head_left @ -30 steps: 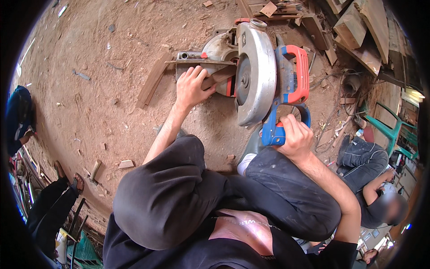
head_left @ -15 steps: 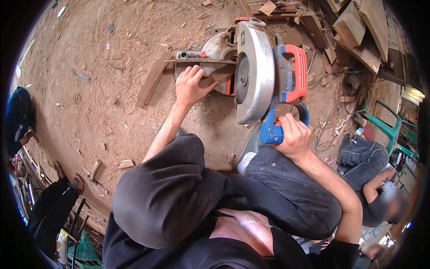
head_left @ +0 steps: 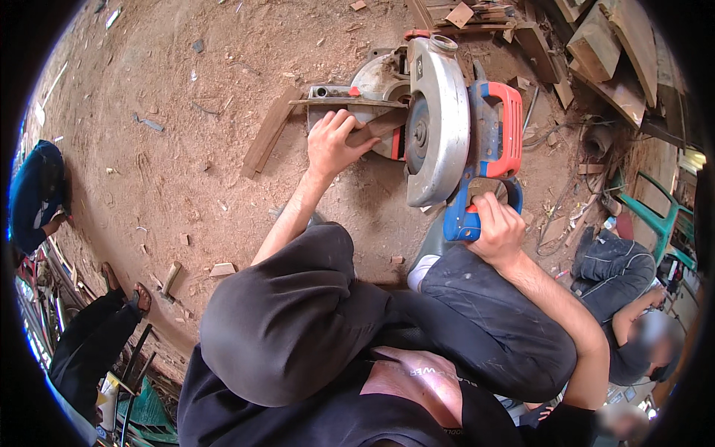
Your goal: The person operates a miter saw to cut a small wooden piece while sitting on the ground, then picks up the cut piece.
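A mitre saw (head_left: pixel 439 119) with a silver guard, a round blade and a red and blue handle rests on the dirt floor ahead of me. My left hand (head_left: pixel 334 145) has its fingers wrapped over a short brown wood piece (head_left: pixel 378 125) lying against the saw's metal fence, beside the blade. My right hand (head_left: pixel 495 227) is closed on the blue trigger handle (head_left: pixel 459 223) at the saw's near right. A loose brown board (head_left: pixel 268 138) lies left of the saw, under the end of a flat strip crossing the fence.
Stacked timber offcuts (head_left: pixel 599 52) are at the upper right, with cables below. A green plastic chair (head_left: pixel 655 212) and a seated person (head_left: pixel 611 276) are to the right. Other people (head_left: pixel 37 194) and clutter (head_left: pixel 145 410) are at the left edge. Wood scraps (head_left: pixel 222 270) dot the dirt (head_left: pixel 164 201).
The whole scene sits slightly further right in the picture. My hands keep their grips on the wood and saw handle, with no clear movement relative to the saw.
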